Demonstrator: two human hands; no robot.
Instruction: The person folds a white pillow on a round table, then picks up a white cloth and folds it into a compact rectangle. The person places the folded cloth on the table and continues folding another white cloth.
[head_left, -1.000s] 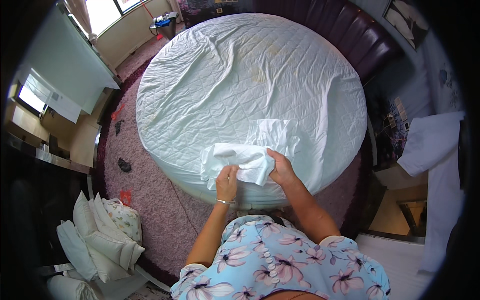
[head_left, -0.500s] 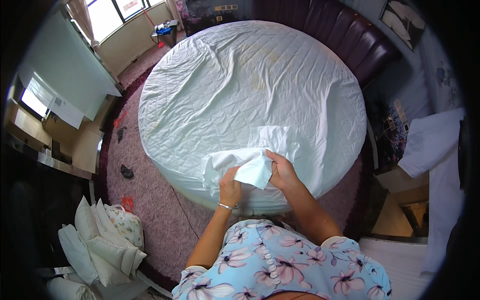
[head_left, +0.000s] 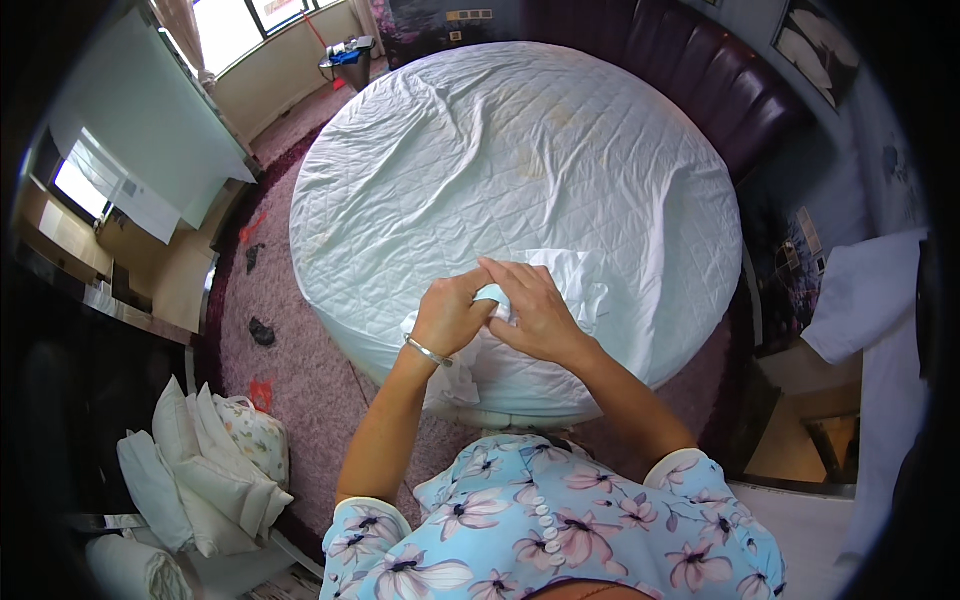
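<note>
My left hand [head_left: 450, 315] is closed on a white cloth, thumb and fingers bunched round it. My right hand [head_left: 538, 312] meets it from the other side, its fingers bent over the same fabric. The hands touch at the fingertips, above the near edge of a round bed [head_left: 410, 215]. Only a small fold of the white cloth [head_left: 492, 294] shows between them; more of it hangs below my left wrist and lies crumpled on the bed beyond my right hand. A wrinkled, quilted white cover lies over the mattress.
White pillows [head_left: 205, 480] and a floral bundle [head_left: 255, 440] are piled at the lower left. Dark scraps [head_left: 262, 332] and red scraps [head_left: 260, 393] lie on the purple carpet [head_left: 310, 440]. A dark headboard [head_left: 690, 75] curves behind the bed. White linen [head_left: 870, 300] hangs at right.
My hands have come together, where before they held the cloth apart. The cloth stretched between them is now gathered and mostly hidden under my fingers.
</note>
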